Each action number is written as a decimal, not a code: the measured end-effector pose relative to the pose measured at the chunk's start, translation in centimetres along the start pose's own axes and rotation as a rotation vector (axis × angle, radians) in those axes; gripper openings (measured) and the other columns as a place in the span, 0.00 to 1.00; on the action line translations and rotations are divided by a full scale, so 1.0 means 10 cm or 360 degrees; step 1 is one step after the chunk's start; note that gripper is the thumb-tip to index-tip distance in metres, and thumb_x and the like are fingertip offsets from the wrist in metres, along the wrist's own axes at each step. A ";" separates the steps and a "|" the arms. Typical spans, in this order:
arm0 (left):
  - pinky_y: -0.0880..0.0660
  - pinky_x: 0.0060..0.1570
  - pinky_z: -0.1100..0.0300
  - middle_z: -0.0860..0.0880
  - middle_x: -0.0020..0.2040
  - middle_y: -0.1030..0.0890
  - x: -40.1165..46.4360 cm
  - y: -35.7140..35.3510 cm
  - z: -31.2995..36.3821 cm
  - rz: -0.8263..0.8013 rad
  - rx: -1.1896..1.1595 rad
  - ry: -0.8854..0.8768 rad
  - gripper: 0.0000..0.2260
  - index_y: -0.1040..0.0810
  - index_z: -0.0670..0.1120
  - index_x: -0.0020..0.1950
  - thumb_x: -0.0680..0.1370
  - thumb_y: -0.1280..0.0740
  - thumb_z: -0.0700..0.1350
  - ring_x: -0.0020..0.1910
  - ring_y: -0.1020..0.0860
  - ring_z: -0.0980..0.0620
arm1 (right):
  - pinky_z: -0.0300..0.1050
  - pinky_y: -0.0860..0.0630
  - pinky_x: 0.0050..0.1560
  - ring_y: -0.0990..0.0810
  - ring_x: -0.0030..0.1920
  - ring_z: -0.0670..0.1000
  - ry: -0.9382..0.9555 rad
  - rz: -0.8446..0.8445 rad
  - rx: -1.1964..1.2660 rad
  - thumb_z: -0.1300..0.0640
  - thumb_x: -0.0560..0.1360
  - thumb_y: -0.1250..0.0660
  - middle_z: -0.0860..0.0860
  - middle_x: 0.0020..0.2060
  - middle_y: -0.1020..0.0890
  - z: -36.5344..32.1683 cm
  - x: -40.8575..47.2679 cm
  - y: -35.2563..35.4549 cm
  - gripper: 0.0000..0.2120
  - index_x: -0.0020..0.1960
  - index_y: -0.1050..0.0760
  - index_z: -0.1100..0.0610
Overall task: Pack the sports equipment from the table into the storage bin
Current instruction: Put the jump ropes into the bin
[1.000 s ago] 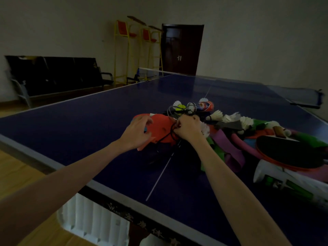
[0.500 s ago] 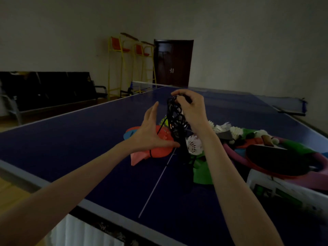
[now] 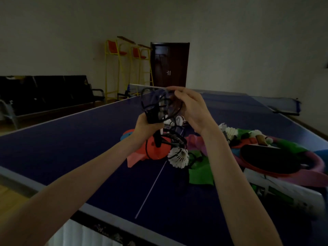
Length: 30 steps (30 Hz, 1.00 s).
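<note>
Both hands are up over the blue worktop point(image 3: 71, 144). The left hand point(image 3: 144, 125) has its grip closed round a black cord tangle point(image 3: 156, 107); the right hand point(image 3: 190, 110) pinches its top loop. A shuttlecock point(image 3: 178, 156) dangles below, above the gear pile point(image 3: 257, 150).

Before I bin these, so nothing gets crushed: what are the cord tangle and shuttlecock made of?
Cord tangle: thin, flexible black cord, probably plastic or rubber; it loops limply. Shuttlecock: white ribbed skirt, feather or plastic, unclear; looks crushable.
</note>
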<state>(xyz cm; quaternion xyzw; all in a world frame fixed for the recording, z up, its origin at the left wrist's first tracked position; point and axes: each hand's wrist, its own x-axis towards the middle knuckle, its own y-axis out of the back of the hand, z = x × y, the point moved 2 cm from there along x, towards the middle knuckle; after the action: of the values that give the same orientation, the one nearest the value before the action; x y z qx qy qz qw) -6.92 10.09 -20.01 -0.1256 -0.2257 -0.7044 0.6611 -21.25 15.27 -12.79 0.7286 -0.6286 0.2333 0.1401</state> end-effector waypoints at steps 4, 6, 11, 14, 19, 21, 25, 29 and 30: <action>0.22 0.42 0.51 0.43 0.31 0.21 -0.02 0.25 0.06 0.0282 -0.0411 0.0161 0.03 0.23 0.38 0.40 0.71 0.32 0.32 0.33 0.23 0.45 | 0.41 0.27 0.42 0.23 0.43 0.52 -0.0186 0.0131 -0.0423 0.65 0.79 0.42 0.54 0.42 0.21 0.19 0.09 0.18 0.17 0.67 0.30 0.60; 0.24 0.37 0.56 0.48 0.32 0.22 -0.01 0.33 0.19 0.0408 -0.0443 0.0186 0.09 0.25 0.45 0.41 0.73 0.33 0.31 0.33 0.22 0.51 | 0.43 0.27 0.49 0.24 0.51 0.53 -0.0327 -0.0205 -0.1060 0.61 0.75 0.35 0.56 0.53 0.23 0.41 0.11 0.25 0.30 0.75 0.41 0.58; 0.24 0.51 0.40 0.43 0.41 0.22 -0.06 0.37 0.46 0.0344 -0.0689 0.0255 0.08 0.23 0.44 0.43 0.73 0.32 0.32 0.45 0.23 0.40 | 0.63 0.42 0.73 0.54 0.76 0.60 -0.0620 -0.0669 -0.1639 0.38 0.58 0.22 0.56 0.77 0.56 1.03 0.01 0.08 0.63 0.77 0.63 0.47; 0.25 0.54 0.41 0.44 0.39 0.22 -0.17 0.37 0.54 0.0199 -0.0810 0.0294 0.08 0.23 0.43 0.42 0.75 0.34 0.31 0.44 0.23 0.41 | 0.52 0.40 0.72 0.45 0.74 0.55 -0.0368 -0.0556 -0.1291 0.48 0.61 0.20 0.56 0.74 0.44 1.11 -0.05 -0.03 0.55 0.77 0.51 0.52; 0.20 0.42 0.52 0.44 0.40 0.24 -0.32 0.45 0.56 0.0099 -0.0996 0.0372 0.05 0.25 0.43 0.48 0.77 0.37 0.34 0.38 0.20 0.47 | 0.57 0.22 0.50 0.18 0.49 0.53 -0.0089 -0.0328 -0.1272 0.53 0.60 0.21 0.51 0.45 0.17 1.04 -0.05 -0.07 0.23 0.51 0.23 0.58; 0.22 0.44 0.51 0.45 0.41 0.25 -0.31 0.52 0.52 0.0208 -0.1087 0.0420 0.05 0.26 0.44 0.49 0.76 0.36 0.35 0.42 0.22 0.48 | 0.51 0.22 0.41 0.19 0.45 0.52 0.0039 -0.0159 -0.1550 0.55 0.62 0.22 0.48 0.40 0.19 0.83 -0.03 -0.08 0.16 0.45 0.25 0.55; 0.22 0.38 0.54 0.47 0.40 0.26 -0.34 0.68 0.48 0.0280 -0.1129 0.0498 0.02 0.26 0.43 0.47 0.77 0.36 0.37 0.41 0.24 0.50 | 0.49 0.27 0.38 0.25 0.48 0.53 0.0436 0.0064 -0.1914 0.55 0.64 0.27 0.49 0.42 0.25 0.38 -0.04 -0.11 0.14 0.45 0.28 0.55; 0.21 0.43 0.56 0.44 0.47 0.23 -0.44 0.76 0.52 0.0184 -0.1218 0.0525 0.04 0.27 0.42 0.50 0.79 0.38 0.41 0.48 0.23 0.48 | 0.47 0.33 0.38 0.31 0.51 0.56 0.0728 0.0116 -0.1971 0.60 0.65 0.27 0.53 0.44 0.27 0.16 -0.11 -0.20 0.13 0.46 0.29 0.58; 0.24 0.47 0.56 0.44 0.44 0.20 -0.46 0.78 0.54 0.0189 -0.1245 0.0538 0.04 0.26 0.42 0.49 0.79 0.38 0.42 0.48 0.23 0.49 | 0.48 0.32 0.40 0.31 0.51 0.57 0.0801 0.0116 -0.1966 0.62 0.65 0.27 0.54 0.45 0.26 0.13 -0.12 -0.23 0.14 0.46 0.29 0.59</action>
<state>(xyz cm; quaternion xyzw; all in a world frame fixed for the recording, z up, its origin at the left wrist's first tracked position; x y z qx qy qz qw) 0.58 16.53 -16.36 -0.2624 0.1776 -0.7084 0.6306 -18.91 16.01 -14.33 0.4162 -0.6190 -0.0021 0.6661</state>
